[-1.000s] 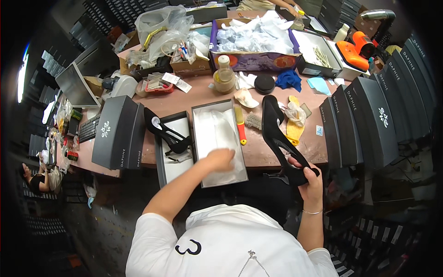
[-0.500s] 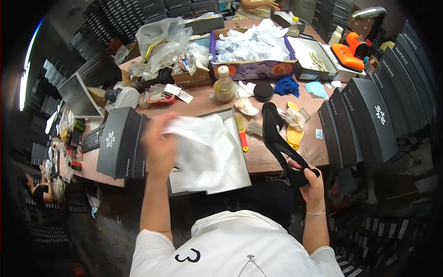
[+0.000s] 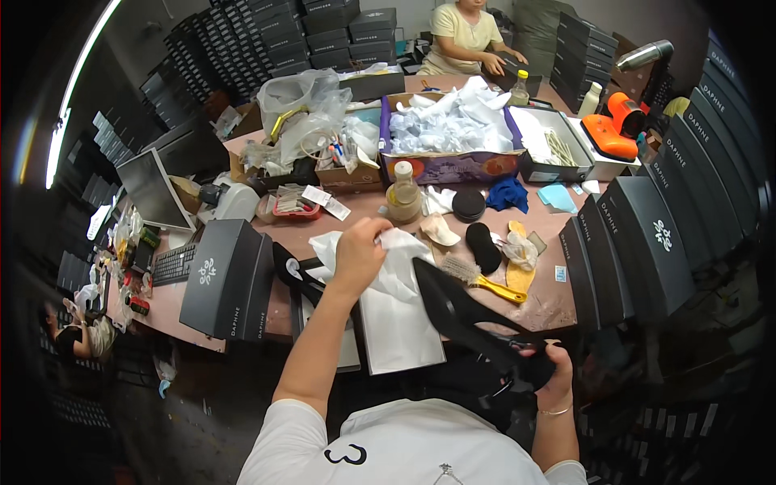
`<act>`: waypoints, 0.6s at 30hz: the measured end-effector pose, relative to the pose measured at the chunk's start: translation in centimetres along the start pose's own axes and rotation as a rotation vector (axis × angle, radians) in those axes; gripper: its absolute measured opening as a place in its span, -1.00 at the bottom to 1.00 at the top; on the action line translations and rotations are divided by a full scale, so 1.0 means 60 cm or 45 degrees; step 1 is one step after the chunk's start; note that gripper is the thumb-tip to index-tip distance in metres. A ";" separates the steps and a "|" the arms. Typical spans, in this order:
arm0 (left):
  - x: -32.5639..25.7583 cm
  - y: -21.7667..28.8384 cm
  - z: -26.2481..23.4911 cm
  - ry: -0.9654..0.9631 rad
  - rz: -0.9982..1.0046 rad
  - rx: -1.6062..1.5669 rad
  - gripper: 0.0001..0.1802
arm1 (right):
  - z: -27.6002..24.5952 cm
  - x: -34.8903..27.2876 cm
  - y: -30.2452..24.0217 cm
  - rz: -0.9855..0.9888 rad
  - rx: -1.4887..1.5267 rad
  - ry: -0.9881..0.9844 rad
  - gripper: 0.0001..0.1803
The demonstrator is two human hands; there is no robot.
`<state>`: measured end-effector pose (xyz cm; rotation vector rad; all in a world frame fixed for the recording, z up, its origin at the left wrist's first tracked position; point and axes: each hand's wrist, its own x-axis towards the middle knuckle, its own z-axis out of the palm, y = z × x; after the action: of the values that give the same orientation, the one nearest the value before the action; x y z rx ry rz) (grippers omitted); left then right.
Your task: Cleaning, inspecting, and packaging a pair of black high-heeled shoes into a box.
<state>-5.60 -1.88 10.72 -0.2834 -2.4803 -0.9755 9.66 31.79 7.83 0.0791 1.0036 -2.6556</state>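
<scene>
Two hands at work: both come up from the lower edge, over a brown worktable (image 3: 558, 303) crowded with boxes and shoe-care bits.
Left hand (image 3: 358, 252): fingers pinched shut on a bunch of white tissue paper (image 3: 396, 271), lifted above the open box.
White tissue paper: crumpled at the top where the hand grips it, hanging down into a flatter sheet that covers most of the box's inside.
Open shoe box (image 3: 380, 339): black-walled, at the near table edge, right in front of the person.
Right hand (image 3: 550, 373): closed around the heel end of a black high-heeled shoe (image 3: 469, 319), low and to the right of the box.
Black high-heeled shoe: held tilted, its pointed toe aimed up and left toward the tissue, just beside or touching it; which one I cannot tell.
Second black shoe (image 3: 293, 275): lies left of the box, partly hidden behind the left forearm.
Black box lid (image 3: 226, 279): stands further left, on its side.
Yellow-handled brush (image 3: 483, 281): lies on the table just beyond the held shoe.
Glue bottle (image 3: 403, 196): upright, behind the left hand.
Purple carton of white paper (image 3: 453, 137): at the far side of the table.
Row of black boxes (image 3: 638, 250): stacked upright along the right edge.
Other person (image 3: 469, 36): seated at the far end, hands on a black box.
</scene>
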 end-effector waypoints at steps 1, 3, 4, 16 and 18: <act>-0.011 0.013 -0.008 -0.070 -0.011 -0.080 -0.82 | 0.022 0.006 -0.006 0.041 -0.062 -0.016 -0.55; -0.038 0.058 -0.012 -0.191 0.007 -0.416 -0.83 | 0.061 0.027 -0.004 0.086 -0.119 -0.005 -0.54; -0.059 0.085 -0.018 -0.225 -0.113 -0.621 -0.84 | 0.055 0.050 0.012 0.168 -0.050 -0.052 -0.53; -0.056 0.031 -0.021 -0.180 -0.165 -0.366 -0.83 | 0.008 0.099 0.115 0.425 0.820 0.008 -0.41; -0.060 0.031 -0.013 -0.179 -0.147 -0.390 -0.83 | 0.006 0.096 0.114 0.439 0.870 -0.037 -0.40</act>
<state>-1.52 -1.14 10.59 -0.3186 -2.4883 -1.4328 6.20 25.21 2.82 0.3237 0.0242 -2.5315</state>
